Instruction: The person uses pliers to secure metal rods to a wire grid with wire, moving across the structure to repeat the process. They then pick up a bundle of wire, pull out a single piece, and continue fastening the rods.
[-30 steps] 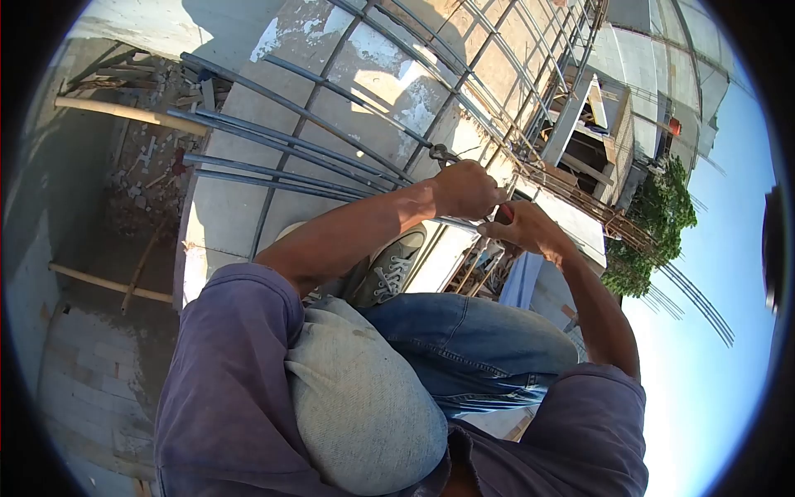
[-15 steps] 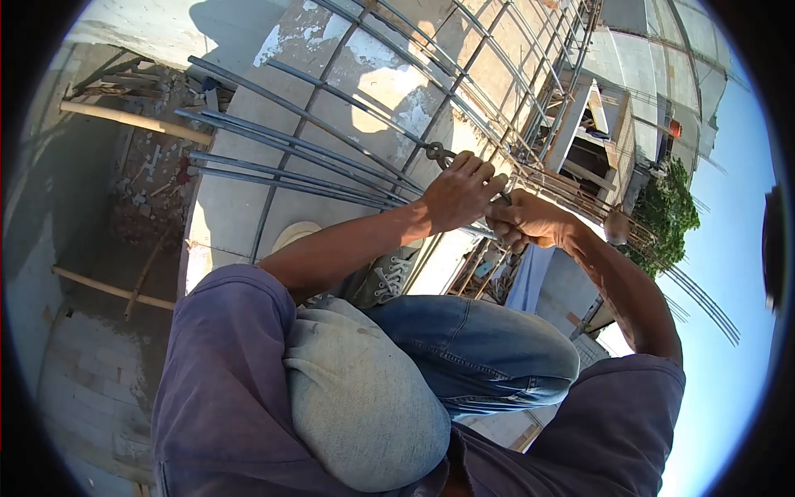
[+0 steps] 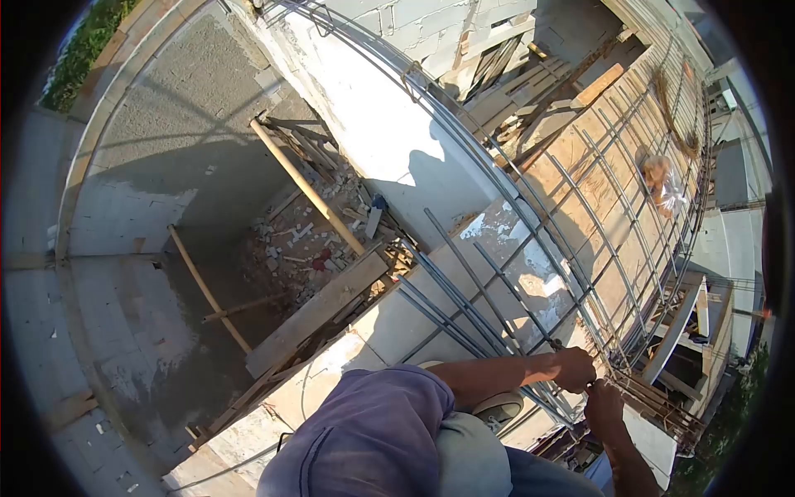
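My left hand (image 3: pixel 574 369) is closed around a dark metal tool (image 3: pixel 556 343). Only the tool's knobbed end shows beyond my fingers, beside the steel bars. Just below and to the right, my right hand (image 3: pixel 604 404) is closed close to the left one, apparently on the same tool's handle, which the fingers mostly hide. Loose ends of steel reinforcing bars (image 3: pixel 454 291) fan out left of my hands and pass under my left forearm. A crossed rebar mesh (image 3: pixel 585 291) lies over the slab just above my hands.
A deep walled pit with rubble (image 3: pixel 306 248) drops away on the left, crossed by wooden poles (image 3: pixel 310 189). A plank (image 3: pixel 319 313) runs along its edge. A plastic bag (image 3: pixel 662 186) rests on the mesh at upper right. Stacked boards (image 3: pixel 505 91) lie beyond.
My view has swung left, so hands and bars now appear lower and farther right, and more of the pit shows. Both hands stay closed and close together at the bars.
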Demonstrator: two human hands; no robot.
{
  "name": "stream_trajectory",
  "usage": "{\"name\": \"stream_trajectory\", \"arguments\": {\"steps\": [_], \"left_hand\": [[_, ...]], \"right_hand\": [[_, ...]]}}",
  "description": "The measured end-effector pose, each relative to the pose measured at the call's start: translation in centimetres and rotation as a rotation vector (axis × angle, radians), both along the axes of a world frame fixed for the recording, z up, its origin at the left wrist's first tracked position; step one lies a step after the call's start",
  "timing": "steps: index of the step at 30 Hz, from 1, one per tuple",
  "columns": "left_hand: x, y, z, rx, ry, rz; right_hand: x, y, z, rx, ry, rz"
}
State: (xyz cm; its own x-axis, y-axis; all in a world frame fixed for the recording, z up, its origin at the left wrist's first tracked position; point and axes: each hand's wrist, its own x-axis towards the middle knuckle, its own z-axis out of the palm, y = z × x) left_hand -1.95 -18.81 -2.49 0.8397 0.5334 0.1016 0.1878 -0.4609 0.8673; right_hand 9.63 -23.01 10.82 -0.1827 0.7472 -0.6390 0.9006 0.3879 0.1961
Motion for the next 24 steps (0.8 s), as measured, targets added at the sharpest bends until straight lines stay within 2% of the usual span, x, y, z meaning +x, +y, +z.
{"name": "stream_trajectory", "arguments": {"steps": [1, 3, 4, 5, 6, 7, 8, 9, 11, 12, 14, 15, 17, 18, 19, 20, 21, 23, 24], "left_hand": [[0.7, -0.3, -0.8, 0.000, -0.009, -0.019], [0.4, -2.2, -1.7, 0.210, -0.222, 0.283], [-0.3, -3.0, -2.0, 0.360, -0.359, 0.405], [-0.6, -4.0, -2.0, 0.350, -0.374, 0.443], [-0.6, -4.9, -2.1, 0.307, -0.315, 0.436], [-0.6, -5.1, -1.8, 0.310, -0.398, 0.491], [0.1, -5.1, -2.5, 0.315, -0.364, 0.454], [-0.1, -4.6, -2.2, 0.287, -0.313, 0.354], [0.1, -3.4, -2.0, 0.221, -0.312, 0.277], [0.4, -2.5, -2.0, 0.234, -0.299, 0.268], [1.9, 0.1, -2.7, 0.092, -0.079, -0.130], [4.7, 1.3, -6.0, -0.029, -0.096, -0.295], [2.6, 3.1, -1.0, 0.064, 0.215, -0.479], [0.7, 3.4, 1.9, 0.070, 0.231, -0.471], [-2.2, 3.2, 4.6, 0.231, 0.224, -0.319], [-4.4, 2.6, 6.1, 0.389, 0.220, -0.165], [-5.6, 1.9, 6.6, 0.387, 0.251, -0.152], [-7.4, 0.5, 6.6, 0.091, -0.275, 0.309], [-8.8, -0.3, 6.2, -0.113, -0.418, 0.463]], "right_hand": [[1.4, -0.2, -0.9, 0.011, 0.001, 0.002], [3.0, 0.8, -2.9, -0.319, 0.065, 0.156], [2.7, 1.0, -2.0, -0.549, 0.194, -0.613], [0.7, 1.6, -0.5, -0.749, 0.347, -1.380], [1.5, 1.2, -1.4, -0.953, 0.447, -1.572], [0.4, 0.7, -1.3, -0.960, 0.466, -1.692], [2.8, -0.1, -3.1, -1.008, 0.518, -1.595], [0.0, 0.6, -0.2, -0.809, 0.387, -1.450], [0.3, 2.3, 0.9, -0.704, 0.170, -0.992], [0.4, 2.5, 1.5, -0.701, 0.191, -0.991], [0.8, 2.5, 2.2, -0.256, 0.026, 0.028], [1.4, 2.2, 1.2, -0.260, 0.042, 0.027], [3.5, 2.6, -1.8, -0.335, 0.009, 0.093], [5.1, 3.3, -2.7, -0.601, 0.204, -0.410], [7.1, 2.6, -3.8, -0.597, 0.226, -0.395], [9.5, 0.9, -5.7, -0.783, 0.529, -0.876], [10.7, -0.1, -7.0, -0.965, 0.821, -1.360], [7.5, -3.1, -5.8, -0.861, 0.854, -1.484], [6.4, -5.1, -5.4, -0.899, 1.001, -1.405]]}}
